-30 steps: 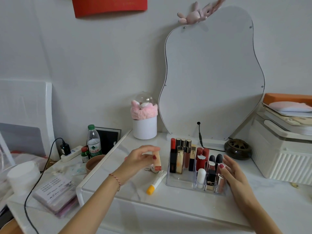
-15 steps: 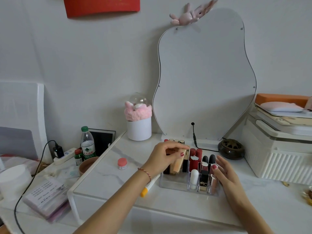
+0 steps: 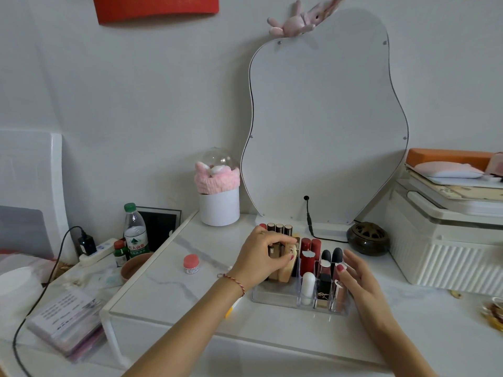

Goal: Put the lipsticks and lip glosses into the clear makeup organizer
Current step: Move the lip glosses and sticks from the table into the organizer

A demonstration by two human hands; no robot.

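Left hand [image 3: 265,257] pinching peach lip-gloss tube [image 3: 285,270], seating it into clear acrylic makeup organizer [image 3: 275,295]; right hand [image 3: 359,278] open, steadying organizer. Next: let go, grab yellow-capped tube [image 3: 230,311] off table [image 3: 168,289].

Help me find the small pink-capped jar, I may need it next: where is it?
In the head view, the pink-capped jar stands alone on the white marble tabletop, left of the clear organizer and the left hand.
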